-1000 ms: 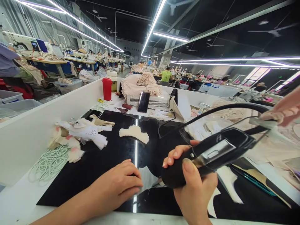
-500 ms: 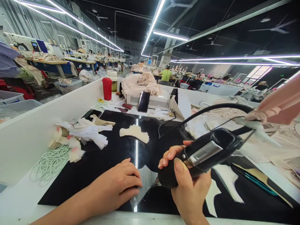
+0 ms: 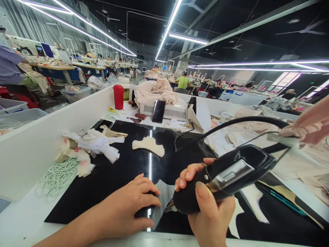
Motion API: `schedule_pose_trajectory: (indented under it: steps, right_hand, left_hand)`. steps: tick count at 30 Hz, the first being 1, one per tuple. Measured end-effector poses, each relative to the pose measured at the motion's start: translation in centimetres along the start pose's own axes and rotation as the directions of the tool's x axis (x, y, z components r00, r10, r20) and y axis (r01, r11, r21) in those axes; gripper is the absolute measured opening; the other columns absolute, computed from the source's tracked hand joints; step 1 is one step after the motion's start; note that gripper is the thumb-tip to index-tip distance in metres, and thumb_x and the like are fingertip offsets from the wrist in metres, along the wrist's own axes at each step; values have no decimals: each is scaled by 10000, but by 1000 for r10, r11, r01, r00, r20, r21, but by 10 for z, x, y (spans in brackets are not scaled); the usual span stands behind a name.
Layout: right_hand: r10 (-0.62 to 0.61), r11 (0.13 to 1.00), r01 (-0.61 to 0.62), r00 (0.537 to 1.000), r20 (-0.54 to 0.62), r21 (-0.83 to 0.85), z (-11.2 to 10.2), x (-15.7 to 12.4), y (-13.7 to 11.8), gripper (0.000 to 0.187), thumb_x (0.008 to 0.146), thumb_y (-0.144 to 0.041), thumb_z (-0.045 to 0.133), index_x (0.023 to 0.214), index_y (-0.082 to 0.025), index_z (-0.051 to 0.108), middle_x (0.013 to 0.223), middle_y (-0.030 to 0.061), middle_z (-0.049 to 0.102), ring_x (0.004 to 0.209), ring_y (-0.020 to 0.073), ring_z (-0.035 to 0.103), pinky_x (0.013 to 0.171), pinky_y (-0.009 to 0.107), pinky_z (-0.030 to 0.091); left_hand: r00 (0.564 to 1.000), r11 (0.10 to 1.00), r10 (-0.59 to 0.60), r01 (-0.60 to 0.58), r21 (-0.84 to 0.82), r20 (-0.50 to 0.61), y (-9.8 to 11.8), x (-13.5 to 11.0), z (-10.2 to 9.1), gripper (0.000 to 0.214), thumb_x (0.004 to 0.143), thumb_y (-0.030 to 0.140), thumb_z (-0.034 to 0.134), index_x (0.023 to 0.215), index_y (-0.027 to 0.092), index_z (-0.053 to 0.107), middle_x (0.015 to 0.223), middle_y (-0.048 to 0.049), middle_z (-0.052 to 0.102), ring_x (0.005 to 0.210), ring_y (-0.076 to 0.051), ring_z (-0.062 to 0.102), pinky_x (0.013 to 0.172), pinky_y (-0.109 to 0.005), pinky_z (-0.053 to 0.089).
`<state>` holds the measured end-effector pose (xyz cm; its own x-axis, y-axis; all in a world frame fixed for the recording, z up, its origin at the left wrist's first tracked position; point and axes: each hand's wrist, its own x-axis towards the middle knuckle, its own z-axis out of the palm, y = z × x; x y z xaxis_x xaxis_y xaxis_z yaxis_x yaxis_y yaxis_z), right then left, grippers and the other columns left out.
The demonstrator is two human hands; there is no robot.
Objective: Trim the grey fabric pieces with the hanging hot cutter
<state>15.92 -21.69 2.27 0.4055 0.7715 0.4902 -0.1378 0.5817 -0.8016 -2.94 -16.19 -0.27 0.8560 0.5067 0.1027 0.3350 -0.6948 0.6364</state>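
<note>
My right hand (image 3: 209, 206) grips a black corded power tool (image 3: 231, 171) with a silver panel; its metal tip points down and left. That tip is at the right edge of a pale, see-through curved piece (image 3: 165, 192) lying on the black board (image 3: 118, 181). My left hand (image 3: 140, 202) rests on the piece's left side, with thumb and fingers apart and nothing gripped. Beyond the hands lies a cream cut piece (image 3: 149, 145). Partly behind my right hand are more white cut pieces (image 3: 255, 202).
At left, fabric scraps (image 3: 95, 144) lie by a heap of pale green cord (image 3: 60, 175). Teal-handled tweezers or scissors (image 3: 285, 200) lie at right. At the back stand a red cup (image 3: 118, 97), a phone (image 3: 158, 111) and piled fabric (image 3: 159, 91). The tool's cable (image 3: 231, 123) arches across the right.
My left thumb has spread away from the fingers, and the hand has shifted slightly right. The power tool and my right hand have moved a little right and down.
</note>
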Motion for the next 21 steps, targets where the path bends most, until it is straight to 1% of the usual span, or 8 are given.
schedule_pose_trajectory:
  steps: [4, 8, 11, 14, 18, 19, 21]
  right_hand:
    - [7, 1000, -7, 1000, -6, -3, -1, -1, 3, 329, 947, -298, 699, 1236, -316, 543, 856, -25, 620, 656, 140, 635, 599, 314, 585]
    - [7, 1000, -7, 1000, -1, 13, 0, 0, 1, 317, 943, -307, 711, 1218, -314, 553, 844, -29, 623, 654, 138, 636, 587, 304, 586]
    - [19, 998, -18, 1000, -10, 62, 6, -4, -3, 322, 933, -348, 728, 1207, -310, 564, 834, -30, 628, 647, 135, 626, 579, 298, 578]
    - [57, 992, -53, 998, -30, 110, 15, -11, -6, 356, 904, -382, 766, 1195, -315, 574, 819, -36, 630, 645, 126, 618, 585, 283, 562]
    - [101, 989, -92, 992, -71, 118, 21, -17, -6, 360, 890, -384, 786, 1182, -322, 586, 804, -43, 630, 649, 114, 609, 596, 265, 561]
    - [101, 989, -93, 992, -71, 115, 20, -16, -6, 353, 894, -381, 780, 1182, -322, 585, 807, -42, 629, 647, 114, 609, 592, 266, 563]
    - [78, 992, -75, 996, -30, 99, 16, -13, -5, 352, 903, -372, 766, 1193, -319, 574, 820, -35, 629, 639, 122, 619, 577, 281, 571]
  left_hand:
    - [1000, 1000, -1, 1, -16, 8, 0, 2, -2, 430, 778, 134, 840, 1171, 275, 733, 1311, -43, 657, 1220, -255, 623, 1276, -523, 194]
    - [1000, 1000, -8, 8, -16, 23, 0, 1, -3, 437, 774, 127, 834, 1178, 258, 736, 1325, -45, 652, 1226, -249, 615, 1276, -491, 204]
    - [1000, 1000, -8, 9, -24, 26, -1, -1, -2, 454, 773, 139, 842, 1192, 272, 730, 1337, -34, 647, 1237, -244, 611, 1282, -485, 185]
    - [1000, 999, -12, 12, -37, 16, -2, -1, -1, 446, 776, 150, 847, 1185, 284, 728, 1333, -22, 650, 1245, -234, 611, 1289, -476, 156]
    - [1000, 999, -11, 12, -45, 6, -1, 1, -1, 427, 776, 143, 843, 1165, 282, 733, 1316, -17, 656, 1242, -232, 613, 1289, -472, 163]
    - [1000, 999, -9, 9, -48, 5, -1, 2, -2, 432, 773, 135, 840, 1162, 286, 734, 1314, -16, 657, 1240, -234, 614, 1288, -477, 166]
    - [1000, 999, -9, 10, -53, 11, 1, 1, -4, 446, 767, 111, 828, 1162, 296, 736, 1310, -12, 659, 1235, -237, 616, 1286, -490, 171]
